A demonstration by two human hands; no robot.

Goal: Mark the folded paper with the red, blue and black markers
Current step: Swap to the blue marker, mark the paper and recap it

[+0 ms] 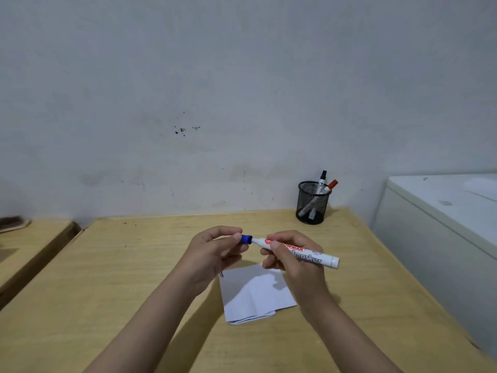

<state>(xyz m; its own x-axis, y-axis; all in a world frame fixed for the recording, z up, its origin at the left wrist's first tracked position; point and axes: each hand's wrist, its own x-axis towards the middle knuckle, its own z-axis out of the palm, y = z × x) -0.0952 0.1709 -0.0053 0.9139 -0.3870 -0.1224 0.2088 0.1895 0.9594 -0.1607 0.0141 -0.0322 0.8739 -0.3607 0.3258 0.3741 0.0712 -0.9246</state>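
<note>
Left hand [215, 249]: grip pinched on blue cap [246, 239]. Right hand [291, 258]: grip closed round blue marker [304, 253] barrel, long axis left-right, cap end leftward. Folded paper [255, 294]: on table [107, 278], directly below both hands. Black marker [321, 181], red marker [331, 185]: in mesh cup [312, 203], far right.

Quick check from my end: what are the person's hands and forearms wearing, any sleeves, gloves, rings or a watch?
Nothing worn that shows. The left hand and right hand are bare, with no gloves, and no rings show. Both forearms are uncovered down to the frame's bottom edge: no sleeves, watch or bands in view. Nails look short and unpainted.
</note>
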